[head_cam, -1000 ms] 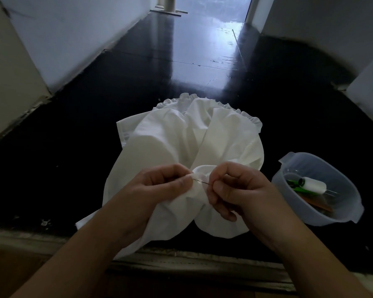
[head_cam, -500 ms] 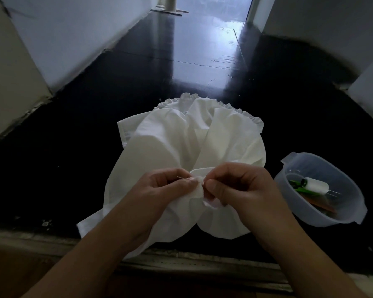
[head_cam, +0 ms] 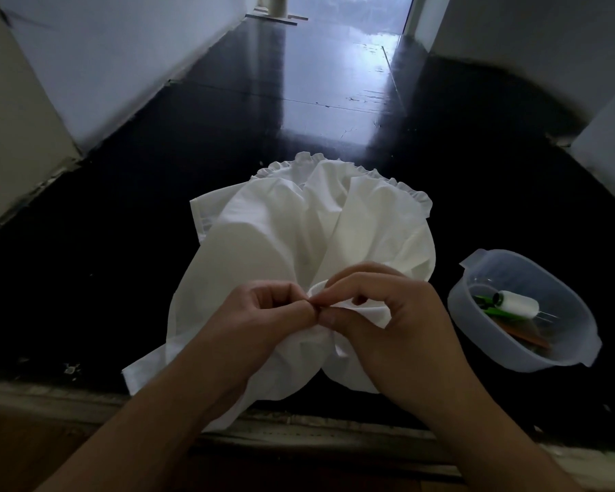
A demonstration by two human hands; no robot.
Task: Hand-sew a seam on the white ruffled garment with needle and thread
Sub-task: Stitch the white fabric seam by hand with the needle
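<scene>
Both hands' grip pinches white garment (head_cam: pixel 263 243) fold between them.

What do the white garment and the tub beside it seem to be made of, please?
The garment looks like thin matte woven cloth, perhaps cotton: it creases softly and gathers into ruffles. The tub looks like translucent, slightly glossy plastic: its contents show through the wall.

white ruffled garment (head_cam: pixel 299 236), glossy black floor (head_cam: pixel 228 111), translucent tub (head_cam: pixel 561 356), white spool (head_cam: pixel 519 304)
</scene>
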